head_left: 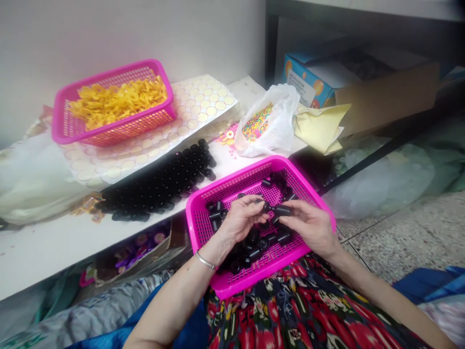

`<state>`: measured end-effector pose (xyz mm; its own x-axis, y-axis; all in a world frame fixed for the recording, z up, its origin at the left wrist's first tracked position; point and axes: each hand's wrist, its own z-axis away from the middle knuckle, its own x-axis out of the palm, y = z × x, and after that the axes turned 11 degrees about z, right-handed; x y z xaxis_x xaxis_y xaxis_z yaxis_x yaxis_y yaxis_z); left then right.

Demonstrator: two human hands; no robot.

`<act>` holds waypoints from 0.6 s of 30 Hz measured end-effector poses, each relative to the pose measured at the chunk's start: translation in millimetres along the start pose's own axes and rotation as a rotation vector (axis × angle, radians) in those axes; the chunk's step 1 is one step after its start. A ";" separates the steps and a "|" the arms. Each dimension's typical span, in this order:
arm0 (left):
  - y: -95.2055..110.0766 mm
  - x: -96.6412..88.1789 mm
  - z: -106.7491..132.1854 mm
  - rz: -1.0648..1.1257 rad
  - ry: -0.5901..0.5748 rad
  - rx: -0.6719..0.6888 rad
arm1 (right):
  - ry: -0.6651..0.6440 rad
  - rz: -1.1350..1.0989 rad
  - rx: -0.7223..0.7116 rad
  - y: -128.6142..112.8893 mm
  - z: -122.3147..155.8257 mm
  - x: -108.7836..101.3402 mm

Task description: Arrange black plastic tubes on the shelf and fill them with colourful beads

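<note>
Over a pink plastic basket (250, 286) on my lap, both hands meet. My right hand (312, 225) pinches a short black cylinder (282, 210) between thumb and fingers. Close beside it, my left hand (243, 215) has its fingertips closed on a small black piece (258, 200), whose exact kind is mostly hidden. The two pieces are nearly end to end; I cannot tell whether they touch. Several loose black cylinders (254, 253) lie in the basket below. On the white shelf to the left stand many black cylinders (156, 179) in tight rows.
Behind those rows, a pink basket (112, 127) of yellow plastic parts (119, 99) rests on sheets of round stickers (203, 97). A white plastic bag (285, 111) holds tiny coloured beads (257, 123). Yellow paper (321, 126) and a cardboard box (388, 97) are at right.
</note>
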<state>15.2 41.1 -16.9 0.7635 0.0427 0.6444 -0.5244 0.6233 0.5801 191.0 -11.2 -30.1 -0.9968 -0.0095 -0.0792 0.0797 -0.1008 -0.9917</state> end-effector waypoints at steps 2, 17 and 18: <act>0.2 1.5 1.8 0.004 -0.007 -0.001 | -0.014 -0.121 0.069 2.3 -2.0 0.7; 2.1 -23.1 -11.7 -0.694 0.015 -0.024 | 0.080 -0.159 0.145 4.5 -7.1 -10.6; -3.6 -23.0 -11.7 -0.932 -0.024 0.023 | 0.065 -0.143 0.145 6.0 -6.4 -9.9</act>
<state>3.9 46.9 -39.6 0.8722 -0.4831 -0.0763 0.2887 0.3827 0.8776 201.4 -5.3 -35.9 -0.9956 0.0787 0.0506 -0.0680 -0.2383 -0.9688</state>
